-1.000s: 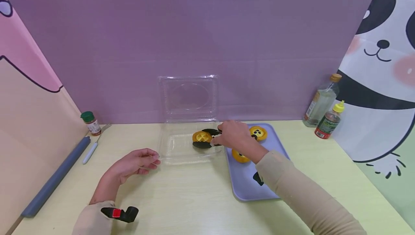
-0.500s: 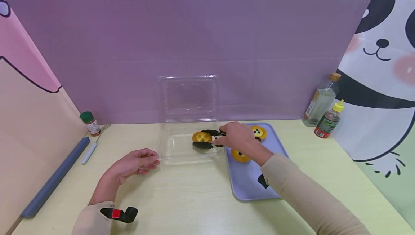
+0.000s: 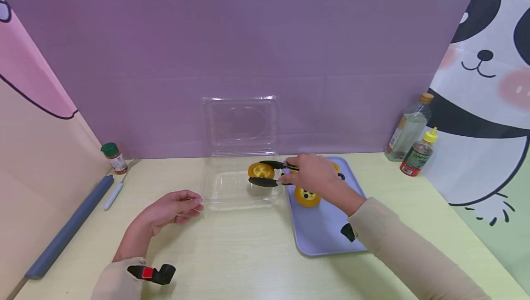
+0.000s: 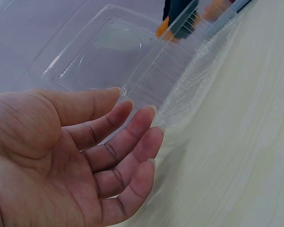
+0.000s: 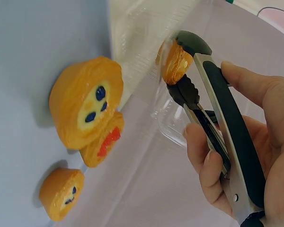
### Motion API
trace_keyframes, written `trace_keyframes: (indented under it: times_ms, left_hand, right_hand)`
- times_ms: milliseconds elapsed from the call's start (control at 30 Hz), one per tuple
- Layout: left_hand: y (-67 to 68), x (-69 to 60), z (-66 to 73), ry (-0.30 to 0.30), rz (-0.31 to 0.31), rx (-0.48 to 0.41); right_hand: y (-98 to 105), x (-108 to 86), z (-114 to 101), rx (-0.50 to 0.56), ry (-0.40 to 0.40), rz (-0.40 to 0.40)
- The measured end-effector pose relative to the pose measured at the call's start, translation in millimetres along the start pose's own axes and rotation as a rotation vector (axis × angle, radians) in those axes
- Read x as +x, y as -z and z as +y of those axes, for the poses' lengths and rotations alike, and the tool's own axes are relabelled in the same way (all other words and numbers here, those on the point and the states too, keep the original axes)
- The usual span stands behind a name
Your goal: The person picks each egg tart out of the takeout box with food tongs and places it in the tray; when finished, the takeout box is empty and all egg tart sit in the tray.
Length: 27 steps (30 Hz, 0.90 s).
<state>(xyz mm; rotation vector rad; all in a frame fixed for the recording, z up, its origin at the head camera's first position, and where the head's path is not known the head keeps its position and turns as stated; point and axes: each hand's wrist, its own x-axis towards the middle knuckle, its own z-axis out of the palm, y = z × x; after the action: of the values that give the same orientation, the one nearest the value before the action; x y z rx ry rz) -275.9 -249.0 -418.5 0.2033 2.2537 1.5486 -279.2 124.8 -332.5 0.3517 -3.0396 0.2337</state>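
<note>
My right hand (image 3: 316,175) holds tongs (image 5: 232,123) with black handles and black scalloped tips. Between those tips is a golden tart (image 3: 261,171), at the right side of a clear plastic clamshell container (image 3: 225,185). Whether the tart touches the container's floor I cannot tell. The container's lid (image 3: 242,123) stands raised at the back. At the container's front left corner, my left hand (image 4: 71,151) pinches the rim between thumb and index finger, its other fingers loosely bent.
Right of the container lies a lavender tray (image 3: 319,240) with several tarts, including one with blueberries (image 5: 87,106) and one with a red topping (image 5: 109,142). Bottles (image 3: 407,129) stand back right. A green-capped jar (image 3: 113,157), a fork (image 3: 113,196) and a blue-grey roll (image 3: 70,228) are at left.
The tongs and the tart have shifted slightly right and back, and the tongs' tips stand a little wider apart. My right forearm has moved right. The left hand has stayed in place.
</note>
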Motion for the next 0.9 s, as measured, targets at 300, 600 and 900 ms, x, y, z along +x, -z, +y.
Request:
trace_keyframes:
  times_ms: [300, 600, 900]
  left_hand:
    - [0.0, 1.2, 0.8, 0.002, -0.003, -0.005]
    - [0.8, 1.5, -0.3, -0.002, -0.007, 0.001]
    - [0.9, 0.5, 0.4, 0.003, -0.007, -0.002]
  right_hand:
    - [19, -26.6, 19, -0.034, 0.064, 0.069]
    - [36, -54.2, 52, -0.048, 0.036, 0.135]
    - [45, -78.8, 80, -0.074, -0.002, 0.142]
